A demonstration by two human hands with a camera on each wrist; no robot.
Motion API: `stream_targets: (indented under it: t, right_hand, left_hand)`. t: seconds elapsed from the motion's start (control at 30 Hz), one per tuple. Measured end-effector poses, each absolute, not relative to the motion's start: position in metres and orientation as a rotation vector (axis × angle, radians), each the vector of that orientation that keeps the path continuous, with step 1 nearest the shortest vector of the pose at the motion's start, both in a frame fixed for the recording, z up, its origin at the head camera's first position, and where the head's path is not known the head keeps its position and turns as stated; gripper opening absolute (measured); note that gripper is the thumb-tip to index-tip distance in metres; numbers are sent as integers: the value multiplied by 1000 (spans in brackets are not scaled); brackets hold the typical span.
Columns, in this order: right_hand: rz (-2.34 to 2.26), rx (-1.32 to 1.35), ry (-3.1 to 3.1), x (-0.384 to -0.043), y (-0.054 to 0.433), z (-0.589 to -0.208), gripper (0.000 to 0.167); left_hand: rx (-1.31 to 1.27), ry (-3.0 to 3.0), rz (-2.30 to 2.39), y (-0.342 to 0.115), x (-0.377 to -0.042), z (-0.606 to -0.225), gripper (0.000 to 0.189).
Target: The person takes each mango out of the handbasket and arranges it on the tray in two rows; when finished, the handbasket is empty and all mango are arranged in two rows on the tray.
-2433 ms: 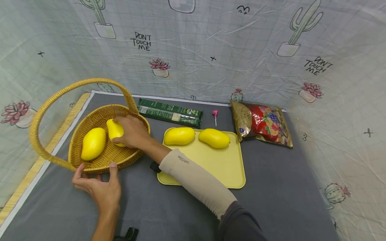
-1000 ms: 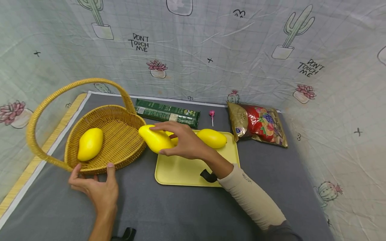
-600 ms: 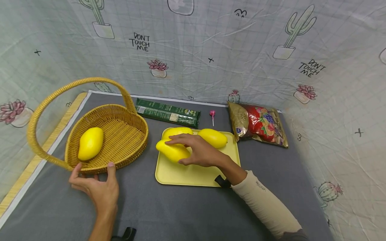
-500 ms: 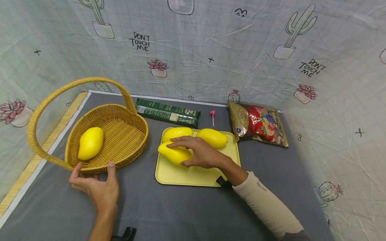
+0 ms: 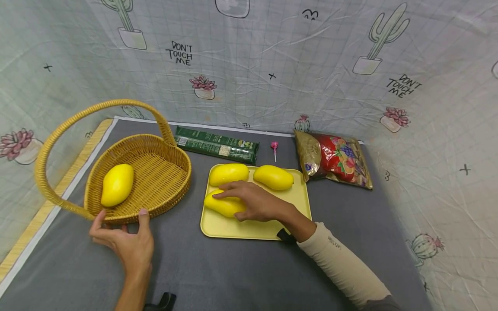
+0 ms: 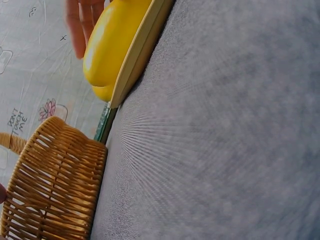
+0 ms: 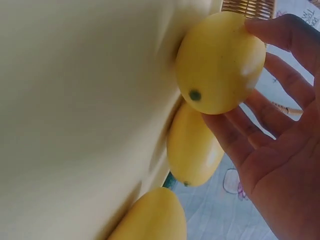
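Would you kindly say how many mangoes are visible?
4: a mango in the basket; rear left mango and rear right mango on the tray; front mango in the right hand.

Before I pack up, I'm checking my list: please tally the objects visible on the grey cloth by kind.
Yellow mango-shaped fruits: 4
Woven golden-brown basket: 1
Rectangular yellow tray: 1
Long green packet: 1
Pink lollipop: 1
Shiny red-and-gold bag: 1
Total: 9

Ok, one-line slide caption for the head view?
Right hand grips a smooth yellow mango on the pale-yellow rectangular tray; left hand holds the golden woven basket containing another mango.
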State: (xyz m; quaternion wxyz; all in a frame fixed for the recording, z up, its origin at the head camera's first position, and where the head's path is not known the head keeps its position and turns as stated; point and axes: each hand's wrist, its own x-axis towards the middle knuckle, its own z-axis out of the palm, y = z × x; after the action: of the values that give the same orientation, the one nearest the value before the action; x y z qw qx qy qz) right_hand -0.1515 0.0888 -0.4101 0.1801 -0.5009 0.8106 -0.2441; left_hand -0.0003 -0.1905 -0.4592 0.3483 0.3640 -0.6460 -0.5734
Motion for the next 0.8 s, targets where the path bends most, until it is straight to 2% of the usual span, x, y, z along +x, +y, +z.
stream_targets:
  t: [0.4, 0.63, 0.8]
  right_hand:
    - [-839, -1451, 2347, -147, 77, -390, 66]
    - [-1058, -1425, 2382, -138, 43, -376, 64]
    - [-1147, -1407, 2400, -131, 10, -370, 69]
  left_hand:
    - [939, -1672, -1491, -191, 0, -460, 77]
    - [946, -1684, -1488, -190, 1, -460, 77]
    - [934, -1698, -1476, -190, 1, -459, 76]
